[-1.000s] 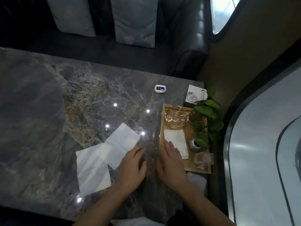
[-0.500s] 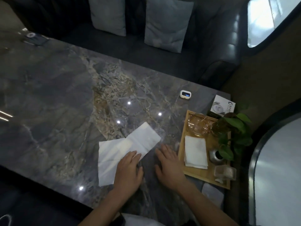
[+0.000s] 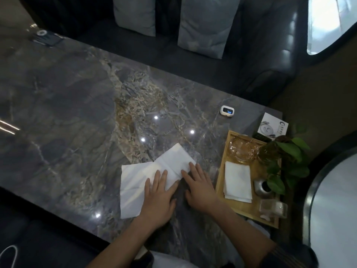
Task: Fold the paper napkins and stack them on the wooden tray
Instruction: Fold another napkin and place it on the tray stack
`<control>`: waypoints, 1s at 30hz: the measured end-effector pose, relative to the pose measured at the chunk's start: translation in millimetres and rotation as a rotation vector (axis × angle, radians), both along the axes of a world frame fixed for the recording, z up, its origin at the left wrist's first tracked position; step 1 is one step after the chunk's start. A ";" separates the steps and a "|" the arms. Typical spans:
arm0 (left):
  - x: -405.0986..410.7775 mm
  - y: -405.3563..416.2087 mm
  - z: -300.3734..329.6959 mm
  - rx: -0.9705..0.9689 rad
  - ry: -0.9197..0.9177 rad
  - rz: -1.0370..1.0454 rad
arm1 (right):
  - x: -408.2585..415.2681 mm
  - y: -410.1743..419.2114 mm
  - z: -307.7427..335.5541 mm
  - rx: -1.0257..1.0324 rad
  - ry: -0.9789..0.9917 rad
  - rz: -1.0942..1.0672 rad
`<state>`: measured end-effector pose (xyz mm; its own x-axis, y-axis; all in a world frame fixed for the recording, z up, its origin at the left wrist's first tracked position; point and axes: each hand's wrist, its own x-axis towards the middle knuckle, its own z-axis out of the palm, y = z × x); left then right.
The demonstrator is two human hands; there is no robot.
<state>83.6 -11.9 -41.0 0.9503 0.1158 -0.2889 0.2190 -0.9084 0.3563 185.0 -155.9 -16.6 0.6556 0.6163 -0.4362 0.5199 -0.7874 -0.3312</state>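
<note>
Two unfolded white paper napkins lie overlapping on the marble table: the upper napkin (image 3: 173, 161) on top, the lower napkin (image 3: 131, 190) under it to the left. My left hand (image 3: 158, 198) lies flat on them, fingers spread, near the upper napkin's front edge. My right hand (image 3: 199, 186) lies flat beside it, fingertips touching the upper napkin's right corner. A wooden tray (image 3: 221, 178) at the right carries a small stack of folded napkins (image 3: 237, 180).
The tray also holds a glass ashtray (image 3: 243, 149), a small metal pot with a green plant (image 3: 289, 161) and a clear holder (image 3: 273, 208). A white device (image 3: 227, 110) and a card (image 3: 272, 127) lie behind the tray. Dark sofa with cushions beyond the table.
My right hand has left the tray and moved left onto the upper napkin's corner. My left hand has slid forward onto the napkins. The camera has swung left.
</note>
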 end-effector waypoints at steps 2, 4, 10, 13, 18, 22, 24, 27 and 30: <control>2.4 -1.4 -1.7 0.039 0.065 -0.024 | 5.1 2.4 -2.3 -0.043 0.011 0.023; 4.1 -2.8 -3.6 0.047 0.091 -0.027 | 6.6 3.8 -2.4 -0.065 0.009 0.036; 3.8 -6.3 -1.4 0.040 0.020 -0.028 | 1.6 -0.8 1.6 -0.031 -0.001 0.021; 2.4 -9.4 4.2 -0.026 -0.021 -0.012 | -4.5 -8.1 7.0 0.075 -0.024 -0.022; -4.1 -11.8 4.8 -0.145 -0.242 0.043 | -13.1 -18.5 16.8 0.259 0.049 -0.135; -4.8 -16.2 15.8 -0.248 -0.381 0.101 | -21.4 -24.4 23.8 0.334 0.021 -0.195; -5.7 -18.4 21.9 -0.270 -0.434 0.134 | -26.1 -26.5 26.9 0.367 -0.010 -0.214; -8.6 -20.5 28.8 -0.269 -0.478 0.145 | -33.3 -28.5 32.3 0.409 -0.034 -0.255; -11.1 -20.7 34.1 -0.270 -0.478 0.152 | -38.8 -30.3 35.0 0.439 -0.032 -0.295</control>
<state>72.5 -32.6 -6.9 0.9612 0.2432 0.1305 0.0977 -0.7420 0.6632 146.2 -186.1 18.4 0.8374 0.5240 -0.1556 0.3124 -0.6924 -0.6504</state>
